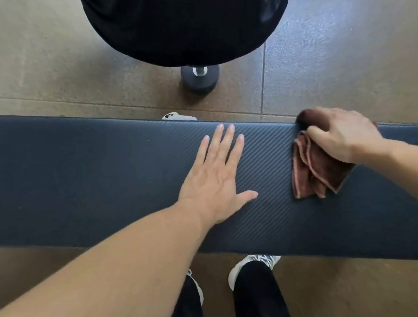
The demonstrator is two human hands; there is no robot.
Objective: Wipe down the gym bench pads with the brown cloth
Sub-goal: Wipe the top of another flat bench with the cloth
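— Which step is in hand?

— Wiping, I judge. The bench pad runs across the view; the left hand lies flat on it, fingers straight, holding nothing. The right hand grips the brown cloth at the pad's far edge, with loose folds trailing toward the near side.

— And the next move?

— Probably firm pressure and a sweep along the pad toward the left hand.

— Any writing?

— None is readable on pad or cloth.

A brown speckled floor, laid in large tiles with thin seams, catches pale light on its right side, and a black dumbbell stands on it.
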